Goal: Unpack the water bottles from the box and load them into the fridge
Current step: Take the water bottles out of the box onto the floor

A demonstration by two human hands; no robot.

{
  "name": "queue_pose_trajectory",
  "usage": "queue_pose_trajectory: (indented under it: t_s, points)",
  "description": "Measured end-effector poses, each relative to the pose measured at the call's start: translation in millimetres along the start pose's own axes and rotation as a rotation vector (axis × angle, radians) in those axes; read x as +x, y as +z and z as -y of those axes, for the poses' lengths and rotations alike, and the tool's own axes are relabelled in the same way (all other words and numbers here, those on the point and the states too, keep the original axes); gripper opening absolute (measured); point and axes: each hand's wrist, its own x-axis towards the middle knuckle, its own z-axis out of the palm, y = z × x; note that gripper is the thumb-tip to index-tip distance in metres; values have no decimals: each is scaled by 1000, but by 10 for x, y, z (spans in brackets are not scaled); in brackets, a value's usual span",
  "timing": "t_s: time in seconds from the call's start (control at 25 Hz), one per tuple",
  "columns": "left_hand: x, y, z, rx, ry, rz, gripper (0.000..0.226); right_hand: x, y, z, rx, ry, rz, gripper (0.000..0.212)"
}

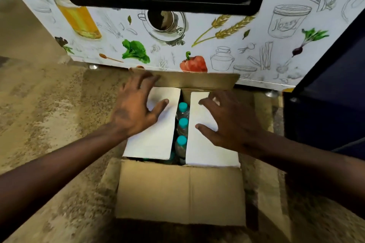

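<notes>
Bottles (182, 124) stood between spread, flat left hand (136, 107) and right hand (229, 122), both resting on white flaps (154, 140) of the box (179, 193); vending machine (197, 35) stood behind.

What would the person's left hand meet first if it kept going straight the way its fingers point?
Probably the far cardboard flap of the box: the left hand lies spread on the left white flap, fingertips already at that far flap's edge. Beyond it stands the printed cabinet front. Depth is unclear.

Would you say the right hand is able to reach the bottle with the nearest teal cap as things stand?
Probably not yet. The right hand rests spread on the right white flap, and the nearest teal cap shows only through the narrow gap beside the left white flap; the flaps need parting first.
</notes>
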Motion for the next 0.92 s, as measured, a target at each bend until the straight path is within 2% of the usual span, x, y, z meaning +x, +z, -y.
queue_pose_trajectory:
  t_s: [0.08,0.2,0.36,0.48,0.6,0.68,0.76,0.84,0.92]
  points:
    - [133,136,55,-10,-32,12,79,86,118,-76,-34,68,-20,77]
    - [351,352,73,4,-132,207,94,307,228,-181,-57,216,59,90]
    - [397,520,-21,-41,-362,467,115,502,434,-76,89,497,172,96]
    - [376,515,-88,-37,-395,551,122,588,561,46,156,614,243,95]
    - [424,351,-140,-139,-392,529,108,614,537,106,92,623,343,98]
    - [471,113,-72,-390,-471,473,91,661,432,140,133,626,363,92]
    - [484,-214,108,-638,-522,430,78,739,191,134,277,645,300,80]
    - [427,-521,365,-700,-542,366,74,792,-138,69,413,655,208,64]
    - [302,-730,640,-670,-578,279,79,715,-433,-81,526,692,151,50]
